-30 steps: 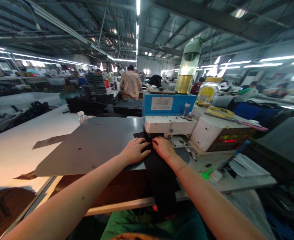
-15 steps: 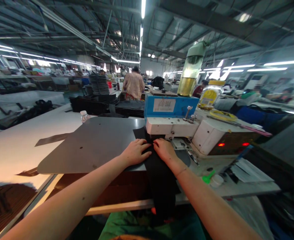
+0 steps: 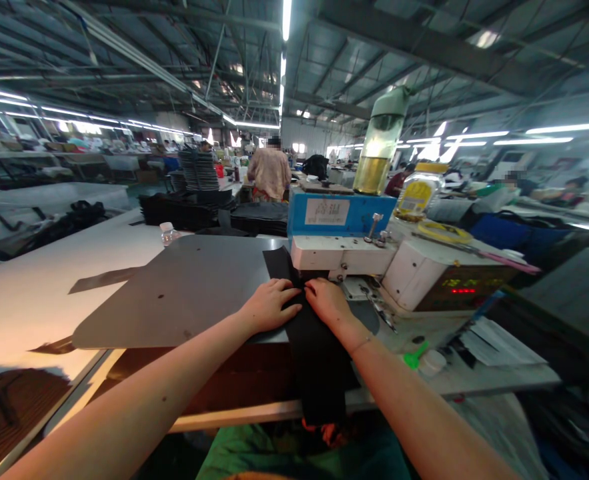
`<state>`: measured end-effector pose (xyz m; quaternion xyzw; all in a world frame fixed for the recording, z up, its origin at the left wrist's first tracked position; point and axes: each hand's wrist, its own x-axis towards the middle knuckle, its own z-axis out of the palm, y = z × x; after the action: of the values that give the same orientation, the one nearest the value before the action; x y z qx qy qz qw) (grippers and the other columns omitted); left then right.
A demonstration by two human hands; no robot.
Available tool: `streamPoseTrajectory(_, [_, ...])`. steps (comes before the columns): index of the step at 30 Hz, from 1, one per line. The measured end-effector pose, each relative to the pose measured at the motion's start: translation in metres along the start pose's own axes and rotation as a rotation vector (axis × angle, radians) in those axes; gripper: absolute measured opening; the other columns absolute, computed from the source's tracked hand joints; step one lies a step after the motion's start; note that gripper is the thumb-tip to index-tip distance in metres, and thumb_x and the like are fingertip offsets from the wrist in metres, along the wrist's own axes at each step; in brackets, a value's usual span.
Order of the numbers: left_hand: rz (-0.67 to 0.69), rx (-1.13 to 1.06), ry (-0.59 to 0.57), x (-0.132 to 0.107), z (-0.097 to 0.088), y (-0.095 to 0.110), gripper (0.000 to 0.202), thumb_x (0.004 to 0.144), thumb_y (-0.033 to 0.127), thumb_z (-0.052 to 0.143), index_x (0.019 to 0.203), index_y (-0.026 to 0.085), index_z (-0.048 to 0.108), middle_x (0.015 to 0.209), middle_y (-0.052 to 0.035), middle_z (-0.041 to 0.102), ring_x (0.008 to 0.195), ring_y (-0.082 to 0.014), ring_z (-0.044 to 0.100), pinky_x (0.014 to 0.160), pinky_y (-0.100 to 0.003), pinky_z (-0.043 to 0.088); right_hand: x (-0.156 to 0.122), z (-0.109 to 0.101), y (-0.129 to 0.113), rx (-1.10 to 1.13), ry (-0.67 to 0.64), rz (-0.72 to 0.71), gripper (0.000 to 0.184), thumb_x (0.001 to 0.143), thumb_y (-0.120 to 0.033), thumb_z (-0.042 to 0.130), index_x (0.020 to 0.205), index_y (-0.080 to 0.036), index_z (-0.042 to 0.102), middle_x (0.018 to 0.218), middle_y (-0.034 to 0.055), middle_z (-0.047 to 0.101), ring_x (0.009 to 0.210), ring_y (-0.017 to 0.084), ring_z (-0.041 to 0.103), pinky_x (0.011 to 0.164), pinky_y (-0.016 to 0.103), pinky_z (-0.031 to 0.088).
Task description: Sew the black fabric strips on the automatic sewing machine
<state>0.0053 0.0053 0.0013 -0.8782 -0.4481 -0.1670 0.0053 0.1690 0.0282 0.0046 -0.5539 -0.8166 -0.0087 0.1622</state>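
A long black fabric strip [image 3: 321, 373] runs from the grey metal plate [image 3: 209, 287] under the sewing machine's white head [image 3: 341, 255] and hangs over the table's front edge. My left hand [image 3: 270, 308] presses on the strip's left side, fingers together and thumb apart. From the right, my right hand [image 3: 328, 303] grips the strip with bent fingers. The fingertips of both hands nearly meet just in front of the machine head. The needle area and the fabric beneath my fingers are hidden.
A bottle of yellowish liquid [image 3: 377, 150] tops the blue box [image 3: 341, 217]. Right of it are a yellow-lidded jar [image 3: 419, 193] and a control panel [image 3: 467, 287]. A green scoop [image 3: 415, 357] lies at right. Black stacked pieces [image 3: 187, 210] and a person [image 3: 269, 170] are beyond.
The strip's hanging end has shifted and now lies straighter, with its lower edge higher. The panel display has changed from two red lights to lit digits. Both hands stay nearly in place.
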Motion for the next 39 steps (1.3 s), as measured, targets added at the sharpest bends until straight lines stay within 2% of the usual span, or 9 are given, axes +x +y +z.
streamPoseTrajectory(9, [-0.002,-0.004,-0.006,0.0003,0.0001,-0.0001,0.04,0.085,0.043,0.039,0.116,0.022,0.053,0.114,-0.0076,0.051,0.104,-0.0217,0.046,0.09,-0.035,0.037,0.0004,-0.0023,-0.0012,0.006,-0.027,0.026,0.023,0.085,-0.024,0.042,0.094,-0.019,0.062,0.094,0.0054,0.063,0.085,0.015,0.058,0.072,0.022,0.039])
streamPoseTrajectory(24, [0.009,0.005,-0.007,0.0004,-0.0004,0.0001,0.041,0.085,0.043,0.038,0.116,0.021,0.053,0.114,-0.0073,0.051,0.104,-0.021,0.046,0.091,-0.034,0.037,0.0001,0.0,0.0011,0.029,0.019,-0.001,0.022,0.084,-0.023,0.042,0.091,-0.018,0.062,0.092,0.0053,0.064,0.082,0.015,0.058,0.068,0.023,0.039])
streamPoseTrajectory(39, [0.022,0.009,0.001,0.0009,0.0009,-0.0004,0.04,0.085,0.043,0.039,0.115,0.02,0.053,0.113,-0.008,0.051,0.103,-0.0218,0.046,0.091,-0.035,0.038,0.0008,0.0025,0.0014,0.025,0.001,0.017,0.023,0.085,-0.023,0.041,0.091,-0.017,0.062,0.092,0.0064,0.063,0.082,0.015,0.057,0.069,0.023,0.038])
